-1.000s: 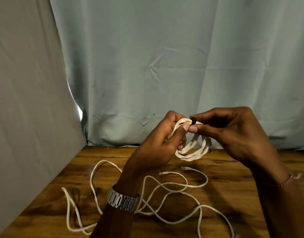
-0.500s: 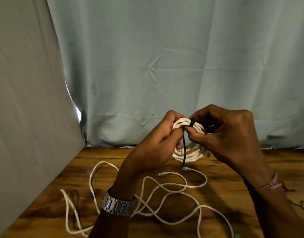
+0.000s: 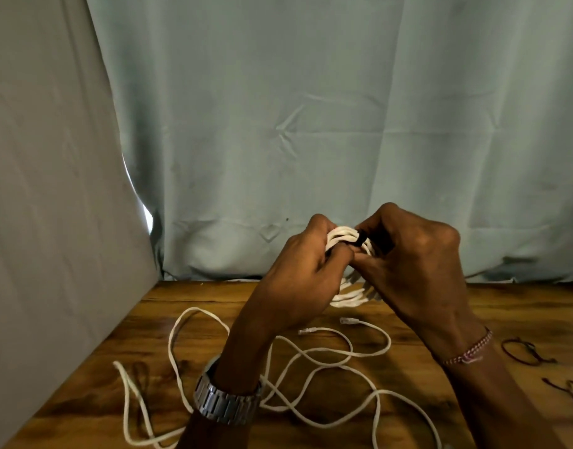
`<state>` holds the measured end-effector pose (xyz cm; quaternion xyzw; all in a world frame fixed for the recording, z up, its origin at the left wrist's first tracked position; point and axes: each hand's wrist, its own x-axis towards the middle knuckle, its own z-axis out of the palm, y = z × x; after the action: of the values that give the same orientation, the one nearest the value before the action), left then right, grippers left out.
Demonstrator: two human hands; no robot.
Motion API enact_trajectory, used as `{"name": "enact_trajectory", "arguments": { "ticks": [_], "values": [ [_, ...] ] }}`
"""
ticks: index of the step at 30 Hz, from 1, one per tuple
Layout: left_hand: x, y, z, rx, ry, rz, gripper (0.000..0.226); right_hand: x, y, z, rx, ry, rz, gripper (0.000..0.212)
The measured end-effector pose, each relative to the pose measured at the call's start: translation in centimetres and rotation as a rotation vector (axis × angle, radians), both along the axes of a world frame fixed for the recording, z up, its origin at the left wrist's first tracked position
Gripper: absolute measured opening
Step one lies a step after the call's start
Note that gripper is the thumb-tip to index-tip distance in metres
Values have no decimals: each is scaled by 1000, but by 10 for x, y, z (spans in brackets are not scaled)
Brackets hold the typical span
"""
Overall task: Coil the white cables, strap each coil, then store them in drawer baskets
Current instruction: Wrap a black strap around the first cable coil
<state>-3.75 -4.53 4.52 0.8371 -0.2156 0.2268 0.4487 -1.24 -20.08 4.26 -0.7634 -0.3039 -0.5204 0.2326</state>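
Two hands meet above the wooden table (image 3: 492,319). Left of the strap (image 3: 362,238), my left hand (image 3: 298,273) grips the coiled cable (image 3: 340,234), keeping its loops together. Right of it, my right hand (image 3: 411,264) pinches the strap, probably cinching it. A loose cable (image 3: 311,354) sprawls below. No readable writing anywhere.
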Motion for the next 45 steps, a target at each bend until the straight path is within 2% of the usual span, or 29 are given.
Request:
{"name": "enact_trajectory", "arguments": {
  "ticks": [7, 19, 24, 29, 30, 34, 36, 42, 45],
  "values": [
    [4, -1, 0, -93, 6, -123, 26, -2, -1, 1, 19, -13, -16, 28],
    [6, -10, -4, -146, -160, -106, 14, -6, -6, 7, 23, -1, -10, 23],
    [7, -10, -5, -265, -85, -152, 9, -19, -11, 18, 7, 181, 14, 21],
    [12, -1, -4, -273, -142, -148, 13, -33, -26, 32, -108, 598, 150, 68],
    [12, -1, -5, -270, -151, -154, 14, -35, -26, 33, -55, 632, 200, 67],
    [10, -2, -3, -242, -200, -165, 14, -33, -17, 32, 289, 645, 303, 34],
    [11, -1, -4, -209, -233, -157, 13, -32, -16, 32, 387, 665, 325, 30],
    [11, 0, -5, -152, -267, -134, 15, -32, -13, 30, 432, 793, 378, 29],
    [11, 0, -4, -142, -304, -133, 14, -31, -13, 31, 426, 845, 450, 22]
  ]
}}
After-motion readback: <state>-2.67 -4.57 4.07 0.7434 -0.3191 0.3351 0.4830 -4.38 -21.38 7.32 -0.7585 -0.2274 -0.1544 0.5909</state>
